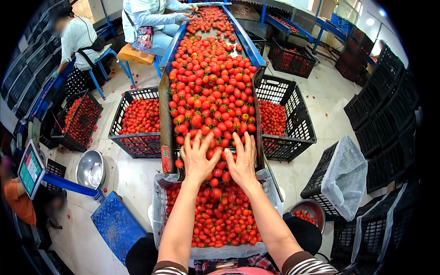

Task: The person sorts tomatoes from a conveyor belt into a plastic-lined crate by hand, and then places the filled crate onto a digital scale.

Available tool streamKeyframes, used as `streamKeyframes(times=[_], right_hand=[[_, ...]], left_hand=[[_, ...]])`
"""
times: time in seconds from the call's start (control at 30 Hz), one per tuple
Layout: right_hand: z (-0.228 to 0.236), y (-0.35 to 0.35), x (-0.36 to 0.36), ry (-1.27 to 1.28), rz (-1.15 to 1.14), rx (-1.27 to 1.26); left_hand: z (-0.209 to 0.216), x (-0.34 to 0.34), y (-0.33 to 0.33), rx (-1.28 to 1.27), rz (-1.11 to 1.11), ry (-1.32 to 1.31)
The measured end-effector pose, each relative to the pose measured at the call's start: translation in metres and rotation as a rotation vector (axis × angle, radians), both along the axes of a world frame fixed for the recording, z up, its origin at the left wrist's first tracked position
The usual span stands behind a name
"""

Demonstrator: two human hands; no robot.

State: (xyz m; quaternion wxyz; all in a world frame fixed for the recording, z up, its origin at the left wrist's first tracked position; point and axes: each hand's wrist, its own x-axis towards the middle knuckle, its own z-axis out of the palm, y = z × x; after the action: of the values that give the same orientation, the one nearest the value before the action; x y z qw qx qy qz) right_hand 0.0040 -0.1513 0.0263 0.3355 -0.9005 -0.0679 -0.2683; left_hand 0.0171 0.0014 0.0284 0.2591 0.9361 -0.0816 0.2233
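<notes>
Cherry tomatoes (211, 87) lie heaped along a blue-sided sorting chute (166, 96) that runs away from me. At its near end my left hand (199, 156) rests on the tomatoes with its fingers spread. Beside it my right hand (241, 158) is spread on the tomatoes as well, palm down. Between the two hands some tomatoes lie at the chute's lip. Directly below, between my forearms, stands a crate with a pale plastic liner (161, 184), filled with cherry tomatoes (220, 215). What lies under my palms is hidden.
Black crates of tomatoes flank the chute, one left (137, 140) and one right (298, 133). A blue platform scale (117, 224) and metal bowl (90, 168) are at left; another bowl (316, 208) and a lined crate (343, 183) at right. Co-workers (146, 23) sit further off.
</notes>
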Motion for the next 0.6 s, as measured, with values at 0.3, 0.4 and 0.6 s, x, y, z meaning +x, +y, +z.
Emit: streamKeyframes(times=[0.3,0.4,0.6], right_hand=[[0.010,0.002,-0.009,-0.041,0.057,-0.058],[-0.008,-0.005,-0.002,-0.020,-0.001,-0.127],[-0.006,-0.008,-0.003,-0.038,-0.004,0.037]], left_hand=[[-0.005,-0.002,0.015,-0.145,0.183,-0.084],[0.004,0.012,-0.002,0.029,0.113,-0.050],[-0.001,-0.019,0.002,0.087,-0.110,0.013]])
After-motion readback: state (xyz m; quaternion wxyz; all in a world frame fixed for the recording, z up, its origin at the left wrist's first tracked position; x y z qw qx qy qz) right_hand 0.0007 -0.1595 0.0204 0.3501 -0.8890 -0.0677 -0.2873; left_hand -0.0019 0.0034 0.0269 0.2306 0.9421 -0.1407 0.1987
